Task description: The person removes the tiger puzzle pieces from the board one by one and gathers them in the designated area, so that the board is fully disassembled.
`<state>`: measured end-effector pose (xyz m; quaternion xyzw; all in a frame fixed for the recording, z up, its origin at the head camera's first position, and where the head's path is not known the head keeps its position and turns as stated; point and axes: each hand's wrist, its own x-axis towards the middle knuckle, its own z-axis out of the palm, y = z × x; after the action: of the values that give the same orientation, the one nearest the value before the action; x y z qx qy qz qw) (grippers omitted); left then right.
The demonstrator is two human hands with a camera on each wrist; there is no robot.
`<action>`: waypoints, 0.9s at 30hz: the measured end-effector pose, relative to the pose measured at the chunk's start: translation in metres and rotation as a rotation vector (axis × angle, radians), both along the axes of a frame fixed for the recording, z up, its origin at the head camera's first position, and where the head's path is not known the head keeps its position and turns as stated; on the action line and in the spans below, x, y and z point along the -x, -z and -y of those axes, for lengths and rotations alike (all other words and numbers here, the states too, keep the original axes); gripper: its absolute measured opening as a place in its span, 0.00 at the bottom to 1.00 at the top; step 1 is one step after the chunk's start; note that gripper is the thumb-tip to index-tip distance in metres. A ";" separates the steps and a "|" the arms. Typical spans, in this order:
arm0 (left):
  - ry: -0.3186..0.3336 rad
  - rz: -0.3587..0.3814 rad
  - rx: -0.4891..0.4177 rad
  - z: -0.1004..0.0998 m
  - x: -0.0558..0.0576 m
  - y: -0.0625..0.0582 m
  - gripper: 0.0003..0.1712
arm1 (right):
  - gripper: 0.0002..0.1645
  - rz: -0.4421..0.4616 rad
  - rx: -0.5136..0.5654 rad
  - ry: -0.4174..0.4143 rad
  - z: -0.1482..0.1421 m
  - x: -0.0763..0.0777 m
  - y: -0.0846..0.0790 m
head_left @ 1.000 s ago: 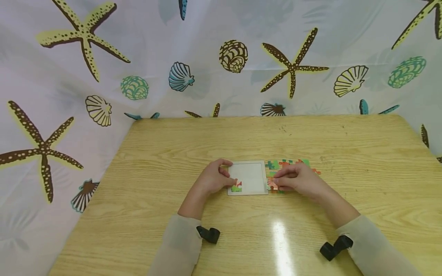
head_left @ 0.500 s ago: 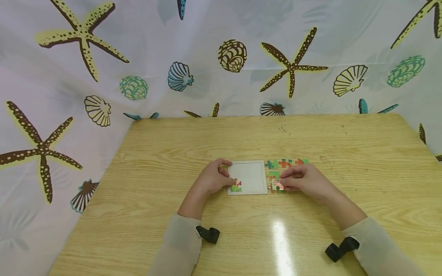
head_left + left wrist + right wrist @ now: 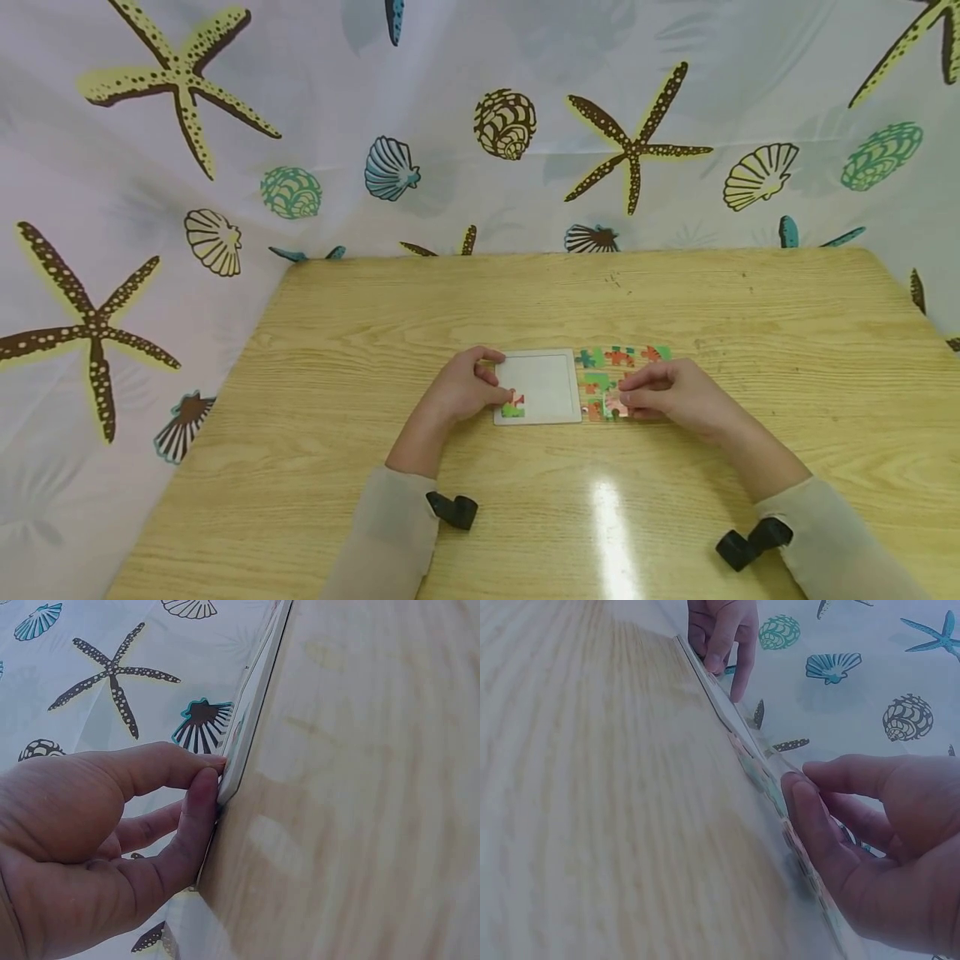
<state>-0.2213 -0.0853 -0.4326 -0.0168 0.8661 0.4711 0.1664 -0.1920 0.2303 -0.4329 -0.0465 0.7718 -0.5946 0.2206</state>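
Note:
A white puzzle tray [image 3: 536, 377] with a thin raised border lies on the table. In its near left corner sits a red, white and green puzzle piece [image 3: 514, 407]. My left hand [image 3: 467, 385] grips the tray's left side, thumb at that corner piece. In the left wrist view the left thumb and index finger [image 3: 169, 761] meet at the tray's edge. Beside the tray, my right hand [image 3: 675, 393] pinches a pale pink puzzle piece [image 3: 613, 404] between thumb and fingers, over the loose pieces. The right fingers partly cover it.
Several loose jigsaw pieces [image 3: 618, 356] in green, orange and red lie in rows right of the tray, some hidden under the right hand. The wooden table [image 3: 390, 333] ends at a curtain [image 3: 465, 183] printed with starfish and shells.
My right hand has moved right, carrying the pink puzzle piece away from the tray's edge and over the loose pieces. The left hand and the tray have stayed put.

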 end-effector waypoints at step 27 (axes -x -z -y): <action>0.016 -0.009 -0.002 0.002 0.001 0.003 0.31 | 0.15 0.005 -0.049 -0.009 -0.014 -0.003 0.000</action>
<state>-0.2219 -0.0868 -0.4351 -0.0074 0.8666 0.4705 0.1662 -0.1894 0.2439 -0.4326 -0.0431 0.7854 -0.5746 0.2263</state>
